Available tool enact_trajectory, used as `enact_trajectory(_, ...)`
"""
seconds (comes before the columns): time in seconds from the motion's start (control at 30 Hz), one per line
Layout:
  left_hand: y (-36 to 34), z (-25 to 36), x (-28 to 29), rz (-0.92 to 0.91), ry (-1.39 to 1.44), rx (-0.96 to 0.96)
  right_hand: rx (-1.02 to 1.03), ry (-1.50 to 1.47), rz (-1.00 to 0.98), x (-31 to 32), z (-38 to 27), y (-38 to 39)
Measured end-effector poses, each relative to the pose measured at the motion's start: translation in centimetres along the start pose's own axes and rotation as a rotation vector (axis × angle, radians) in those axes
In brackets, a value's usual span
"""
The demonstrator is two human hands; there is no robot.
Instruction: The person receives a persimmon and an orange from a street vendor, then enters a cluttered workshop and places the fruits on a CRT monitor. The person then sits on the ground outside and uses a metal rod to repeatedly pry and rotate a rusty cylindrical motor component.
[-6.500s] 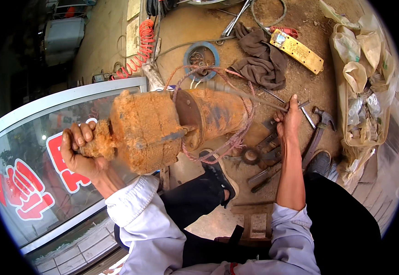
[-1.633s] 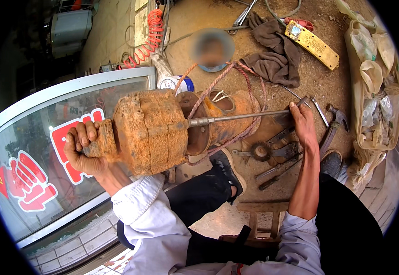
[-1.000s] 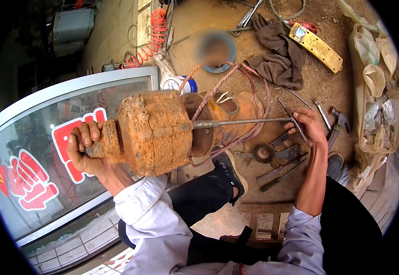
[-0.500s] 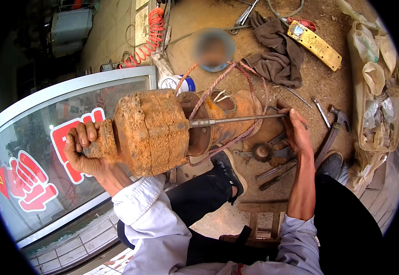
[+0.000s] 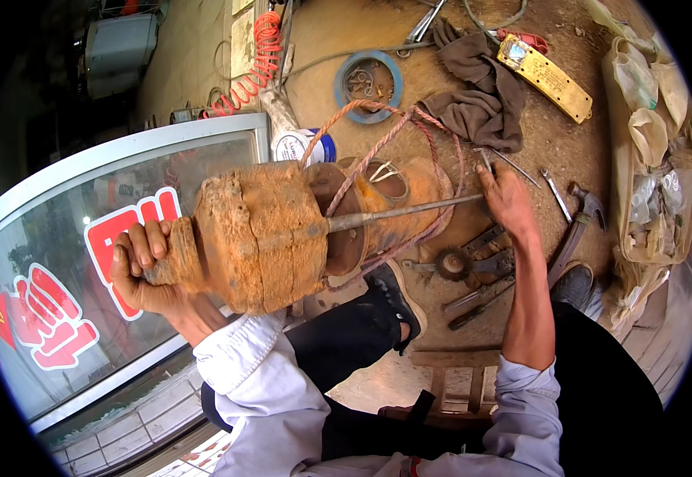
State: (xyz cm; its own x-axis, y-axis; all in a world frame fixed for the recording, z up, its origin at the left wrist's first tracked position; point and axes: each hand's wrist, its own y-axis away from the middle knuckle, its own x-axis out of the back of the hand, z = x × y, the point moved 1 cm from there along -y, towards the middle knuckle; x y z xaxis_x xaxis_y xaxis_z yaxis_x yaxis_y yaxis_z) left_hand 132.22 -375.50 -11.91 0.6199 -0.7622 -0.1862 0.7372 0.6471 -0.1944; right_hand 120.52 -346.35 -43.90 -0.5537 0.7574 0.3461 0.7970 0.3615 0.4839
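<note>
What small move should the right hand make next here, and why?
Probably a small turn of the long metal rod: the right hand is at its outer end, its other end appears to meet the rusty body, and the left hand grips that body's narrow end.

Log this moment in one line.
left hand: gripping rusty machine by one end | right hand: on metal rod at its outer end | pink rope: looped across rusty machine

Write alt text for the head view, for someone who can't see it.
A person's left hand grips the narrow end of a large, rusty orange-brown metal machine part, while the right hand is at the outer end of a long grey metal rod set against it; pinkish braided rope loops over the part.
</note>
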Motion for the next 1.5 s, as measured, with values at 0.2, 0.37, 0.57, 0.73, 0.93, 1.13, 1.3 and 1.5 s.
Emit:
enact_trajectory(0.2, 0.0, 0.0, 0.0, 0.065, -0.039, -0.011, -0.096, -0.565, -0.26, -0.3, 2.0, 1.2)
enact_trajectory(0.37, 0.0, 0.2, -0.4, 0.178, -0.069, -0.029, -0.189, -1.367, -0.407, 1.7, 5.8, 2.6)
enact_trajectory(0.57, -0.3, 0.4, 0.5, 0.138, -0.062, -0.006, -0.129, -1.36, -0.302, -1.2, 4.6, 3.8)
enact_trajectory(0.73, -0.3, 0.1, 0.6, 0.106, -0.038, -0.002, -0.273, -0.962, -0.116, -2.7, 4.0, 2.3)
enact_trajectory(0.93, -0.1, 0.4, 1.0, 0.074, -0.034, -0.007, -0.386, -0.346, -0.119, -1.3, 1.1, -0.5)
enact_trajectory(1.13, 0.1, 0.0, -0.3, 0.108, -0.033, -0.022, -0.049, -0.017, -0.063, -2.1, 2.4, -1.2)
enact_trajectory(1.3, 0.0, 0.2, 0.6, 0.076, -0.026, -0.007, -0.14, -0.108, -0.055, 0.2, 5.6, -1.0)
enact_trajectory(1.5, 0.4, 0.1, 0.1, 0.11, -0.056, -0.034, -0.334, -0.533, 0.016, 0.2, 3.2, 0.8)
